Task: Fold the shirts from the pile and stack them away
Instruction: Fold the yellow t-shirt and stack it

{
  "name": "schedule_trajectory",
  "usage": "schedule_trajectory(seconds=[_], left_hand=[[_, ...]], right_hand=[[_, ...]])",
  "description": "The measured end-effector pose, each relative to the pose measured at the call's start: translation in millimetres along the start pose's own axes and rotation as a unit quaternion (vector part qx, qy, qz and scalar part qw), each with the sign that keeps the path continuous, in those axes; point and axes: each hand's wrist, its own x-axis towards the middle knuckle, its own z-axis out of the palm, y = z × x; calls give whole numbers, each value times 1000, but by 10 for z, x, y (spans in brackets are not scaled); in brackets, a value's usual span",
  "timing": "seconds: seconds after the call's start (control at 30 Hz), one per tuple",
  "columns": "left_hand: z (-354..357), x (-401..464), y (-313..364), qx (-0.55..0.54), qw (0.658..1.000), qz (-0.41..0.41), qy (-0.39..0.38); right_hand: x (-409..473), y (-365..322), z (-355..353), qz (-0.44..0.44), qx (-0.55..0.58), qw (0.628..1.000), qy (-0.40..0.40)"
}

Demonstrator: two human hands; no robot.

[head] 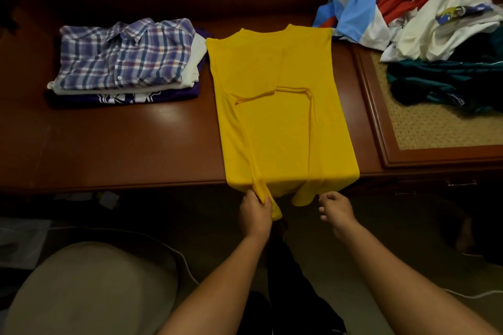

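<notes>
1. Stack of folded shirts [125,62] lies on the left part of the dark reddish-brown wooden table [109,139]: a purple-and-white plaid button shirt [122,53] on top, a white garment [194,62] under it, and a dark purple printed shirt [125,98] at the bottom. The stack is well apart from both hands.
2. Yellow knit T-shirt [280,117] lies flat in the middle of the table, just beside the stack, with both sides and sleeves folded inward. Its collar end points away from the person, and its hem hangs over the near table edge.
3. Left hand [255,212] is at the hanging hem, below the table edge. Its thumb and fingers pinch the left part of the yellow fabric.
4. Right hand [336,208] hovers just below and to the right of the hem's right part. Its fingers are loosely curled and hold nothing; it is near the cloth but apart from it.
5. Loose pile of unfolded shirts [424,22] in white, light blue, red and dark green lies at the far right, partly on a woven cane panel [424,128] set into the table.
</notes>
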Motion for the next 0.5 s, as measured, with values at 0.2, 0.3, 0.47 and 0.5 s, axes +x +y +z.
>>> schedule_trajectory(seconds=[0.2,0.3,0.47,0.5], left_hand=[[171,-295,-192,292,901,176,-270],[88,-211,-380,268,890,163,-329],[-279,146,-534,-19,983,-44,-178],[-342,230,-517,-70,981,-90,-159]], right_hand=[[-58,181,8,10,-28,1000,-3],[-35,205,-65,13,-30,999,-11],[153,84,-223,22,35,998,45],[178,45,-253,21,56,996,58]])
